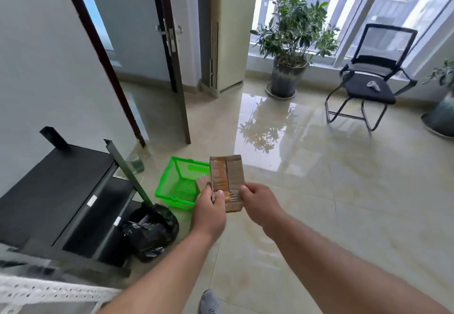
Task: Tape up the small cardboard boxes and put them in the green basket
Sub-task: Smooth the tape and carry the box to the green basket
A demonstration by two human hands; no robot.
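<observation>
Glossy tiled floor, green basket on it beside black shelving; left hand and right hand both grip a taped cardboard box, held up in front of the basket; another box inside it.

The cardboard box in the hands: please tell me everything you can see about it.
The cardboard box is small, brown and oblong, held upright above the floor. Glossy clear tape runs lengthwise down its left half, over the seam. Its flaps look closed. The left hand grips its lower left edge with the thumb on the front; the right hand holds its lower right edge. The green basket sits behind and below it.
</observation>
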